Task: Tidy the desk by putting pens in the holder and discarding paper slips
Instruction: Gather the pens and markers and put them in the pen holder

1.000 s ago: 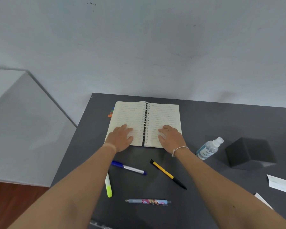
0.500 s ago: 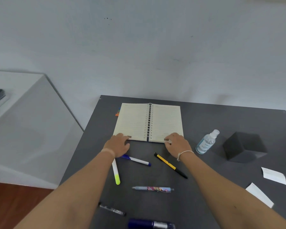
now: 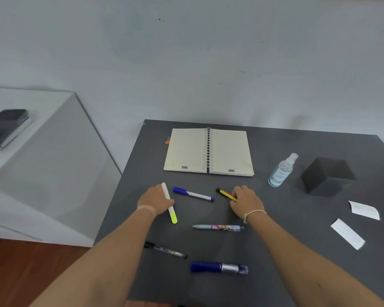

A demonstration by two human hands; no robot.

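My left hand point(image 3: 156, 199) is closed around a white highlighter with a yellow-green cap point(image 3: 171, 209). My right hand point(image 3: 245, 201) grips the yellow-and-black pen point(image 3: 224, 193), whose black tip sticks out to the left. Between the hands lies a blue-capped marker point(image 3: 193, 194). Closer to me are a pale blue picture pen point(image 3: 217, 227), a black pen point(image 3: 166, 250) and a thick blue marker point(image 3: 218, 267). Two white paper slips point(image 3: 364, 209) point(image 3: 347, 233) lie at the right. The dark cube-shaped holder point(image 3: 327, 176) stands at the far right.
An open spiral notebook point(image 3: 208, 150) lies at the back of the grey desk point(image 3: 297, 251). A clear spray bottle point(image 3: 283, 170) stands between notebook and holder. A white cabinet with a dark phone point(image 3: 6, 127) on it stands to the left.
Both hands left the notebook's lower edge and drew back toward me. The left one closed on the highlighter, the right one on the yellow pen. The view tipped down, showing more pens.
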